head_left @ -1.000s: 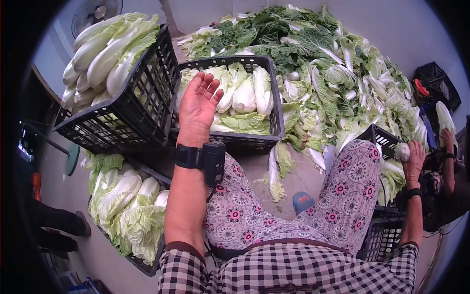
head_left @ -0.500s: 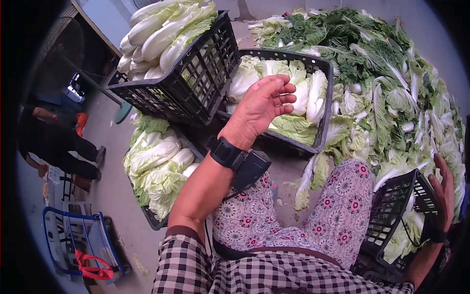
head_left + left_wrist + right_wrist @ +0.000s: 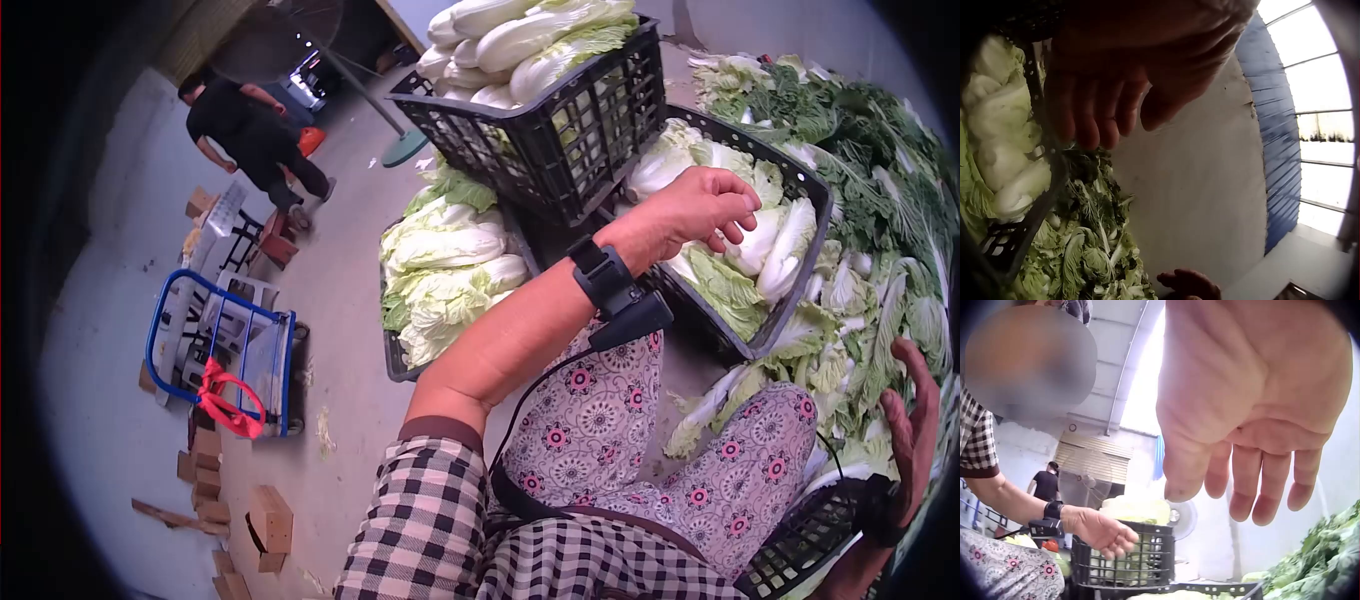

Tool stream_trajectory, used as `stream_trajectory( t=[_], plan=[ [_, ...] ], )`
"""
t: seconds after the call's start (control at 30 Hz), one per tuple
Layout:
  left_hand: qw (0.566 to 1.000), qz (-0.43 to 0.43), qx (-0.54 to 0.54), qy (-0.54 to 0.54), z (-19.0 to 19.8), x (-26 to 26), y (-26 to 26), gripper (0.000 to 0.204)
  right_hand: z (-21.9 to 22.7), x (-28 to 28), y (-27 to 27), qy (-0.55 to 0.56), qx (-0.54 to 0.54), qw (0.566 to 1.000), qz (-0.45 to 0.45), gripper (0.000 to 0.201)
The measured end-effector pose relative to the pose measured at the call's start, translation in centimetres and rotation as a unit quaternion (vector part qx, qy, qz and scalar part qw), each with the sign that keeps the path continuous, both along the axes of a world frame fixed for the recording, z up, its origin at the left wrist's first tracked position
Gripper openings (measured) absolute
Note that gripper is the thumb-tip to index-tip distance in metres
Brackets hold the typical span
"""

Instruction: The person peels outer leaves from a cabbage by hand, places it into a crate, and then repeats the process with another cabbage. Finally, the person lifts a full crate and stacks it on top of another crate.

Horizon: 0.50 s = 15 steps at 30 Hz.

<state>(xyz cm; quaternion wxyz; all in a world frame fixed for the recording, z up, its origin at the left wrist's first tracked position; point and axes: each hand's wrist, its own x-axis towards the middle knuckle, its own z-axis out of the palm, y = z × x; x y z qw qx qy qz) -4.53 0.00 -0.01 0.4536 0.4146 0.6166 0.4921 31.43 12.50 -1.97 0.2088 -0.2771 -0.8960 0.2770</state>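
My left hand (image 3: 700,210) hangs in the air over a black crate (image 3: 815,225) of Chinese cabbages (image 3: 790,245), its fingers loosely bent with nothing between them. In the left wrist view the fingers of the left hand (image 3: 1104,119) dangle beside that crate's rim. Out at the right edge of the head view is my right hand (image 3: 912,430), raised, with bare fingers spread a little. The right wrist view shows the empty palm of the right hand (image 3: 1247,406) and its extended fingers. Below it, a black crate (image 3: 800,530) stands beside my knee.
A tilted crate (image 3: 560,150) heaped with cabbages stands left of the nearer one; another cabbage-filled crate (image 3: 392,345) sits lower. A leaf pile (image 3: 880,180) lies at right. Farther left are a blue trolley (image 3: 240,350), cardboard boxes (image 3: 270,525), a fan stand (image 3: 403,148) and a person (image 3: 250,140).
The head view has swung left, bringing the trolley and person into sight. My right hand has left a cabbage and risen with fingers opened. The left hand stays empty over the crate.
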Motion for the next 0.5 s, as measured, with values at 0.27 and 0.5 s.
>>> stream_trajectory(
  t=[0.27, 0.5],
  plan=[
    [0.984, 0.037, -0.156, 0.078, -16.4, 0.3, 8.7, 0.034, -1.0, 4.9, -5.8, 0.007, -0.087, 0.987, -0.136, 0.058],
    [0.951, -0.007, 0.021, 0.309, -19.1, 0.6, 6.0, 0.034, -0.8, 3.5, -7.3, -0.018, -0.108, 0.983, -0.151, 0.061]
  ],
)
